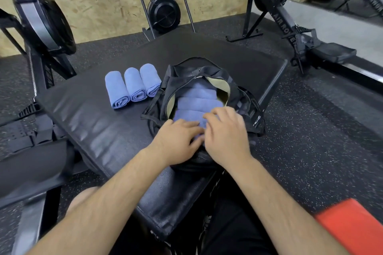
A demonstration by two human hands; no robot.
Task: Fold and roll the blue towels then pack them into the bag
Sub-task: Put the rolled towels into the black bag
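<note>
Head view shows bag point(180, 76), black mat point(93, 114), speckled floor point(310, 130).

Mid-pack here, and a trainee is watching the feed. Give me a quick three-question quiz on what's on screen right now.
1. True or false: three rolled towels lie on the mat beside the bag.
2. Where are the left hand and right hand? A) on the packed towel at the bag's near end; B) on the three rolled towels; C) gripping the bag's straps.
3. Fill in: the bag's top is ____.
Key: 1 true; 2 A; 3 open.
</note>
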